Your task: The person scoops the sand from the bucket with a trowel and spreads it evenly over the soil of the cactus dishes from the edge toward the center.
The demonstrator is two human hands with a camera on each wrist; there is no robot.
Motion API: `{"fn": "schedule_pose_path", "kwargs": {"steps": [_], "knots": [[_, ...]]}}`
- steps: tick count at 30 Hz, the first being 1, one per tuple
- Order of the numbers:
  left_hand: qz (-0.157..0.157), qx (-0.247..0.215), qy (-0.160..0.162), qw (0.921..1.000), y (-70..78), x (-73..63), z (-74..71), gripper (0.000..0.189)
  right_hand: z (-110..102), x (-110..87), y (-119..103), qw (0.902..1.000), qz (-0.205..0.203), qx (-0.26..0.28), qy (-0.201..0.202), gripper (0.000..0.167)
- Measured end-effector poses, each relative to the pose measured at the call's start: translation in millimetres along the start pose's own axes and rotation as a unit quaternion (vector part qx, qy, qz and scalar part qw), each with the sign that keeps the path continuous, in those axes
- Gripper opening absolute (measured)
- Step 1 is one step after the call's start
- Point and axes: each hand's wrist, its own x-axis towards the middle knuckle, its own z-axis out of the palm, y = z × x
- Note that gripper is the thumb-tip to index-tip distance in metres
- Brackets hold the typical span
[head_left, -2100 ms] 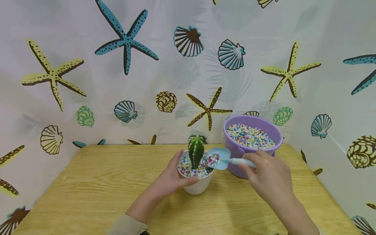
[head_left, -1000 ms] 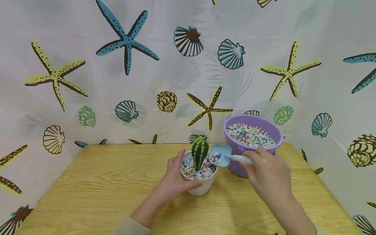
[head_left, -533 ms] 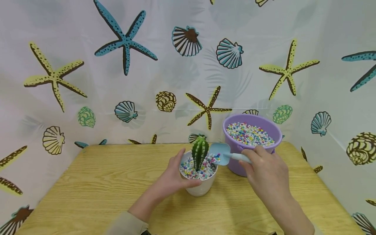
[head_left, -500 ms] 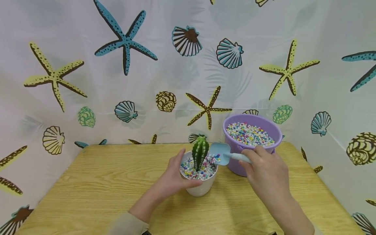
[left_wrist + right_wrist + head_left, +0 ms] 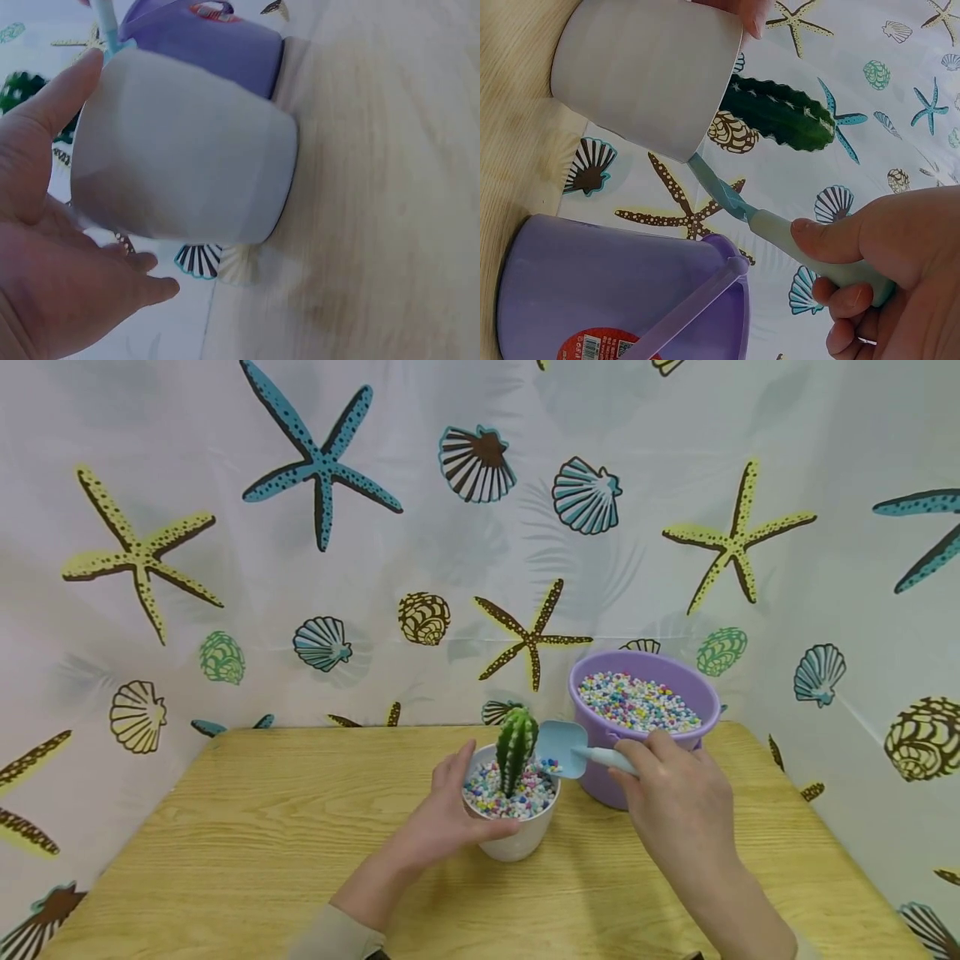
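A green cactus (image 5: 517, 750) rises from a white flowerpot (image 5: 516, 842) filled with small multicoloured beads (image 5: 489, 787). My left hand (image 5: 442, 828) holds the pot from the left, thumb along the near side and fingers around the far left of the rim. In the left wrist view the thumb (image 5: 71, 90) lies on the pot's rim. My right hand (image 5: 681, 797) grips the handle of a light blue toy shovel (image 5: 567, 742). Its blade slants down to the pot's right rim, with a few beads left at its lower edge. The right wrist view shows the blade's tip (image 5: 705, 169) at the rim.
Behind and to the right stands a purple bucket (image 5: 600, 781) nearly full of the same beads; its handle (image 5: 694, 304) hangs down its side. All of it is on a wooden table (image 5: 262, 827). A cloth (image 5: 405, 535) with starfish and shell prints hangs around the back and sides.
Most of the beads on the shovel have slid off into the pot. The blade has risen slightly and tipped toward the pot. The pot and left hand have shifted a little to the right.
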Motion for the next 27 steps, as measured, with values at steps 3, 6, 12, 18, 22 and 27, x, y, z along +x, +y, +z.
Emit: {"fn": "schedule_pose_path", "kwargs": {"steps": [3, 6, 12, 18, 22, 27], "knots": [[0.007, -0.024, -0.028, 0.9993, -0.8, 0.8, -7.7, 0.134, 0.8, 0.1, -0.2, 1.0, -0.003, -0.004, 0.005, 0.043], [0.007, -0.032, -0.032, 0.999, -2.0, 2.1, -8.7, 0.135, 1.5, -0.3, -0.1, 0.9999, -0.004, -0.007, 0.007, 0.043], [0.002, 0.005, 0.009, 0.9999, -1.7, 3.3, 2.3, 0.136, 2.3, -0.1, -1.1, 0.9997, -0.013, -0.008, 0.018, 0.045], [-0.004, 0.014, 0.037, 0.9992, 2.3, 0.3, 13.1, 0.139, 1.6, 0.1, -2.5, 0.9995, -0.018, -0.007, 0.025, 0.045], [-0.003, 0.014, 0.05, 0.9987, 4.3, -1.6, 17.7, 0.138, 1.8, 0.4, -3.1, 0.9993, -0.019, -0.008, 0.031, 0.046], [-0.002, 0.015, 0.049, 0.9987, 4.7, -2.3, 18.3, 0.136, 2.6, 0.4, -3.4, 0.9986, -0.023, -0.005, 0.047, 0.046]]}}
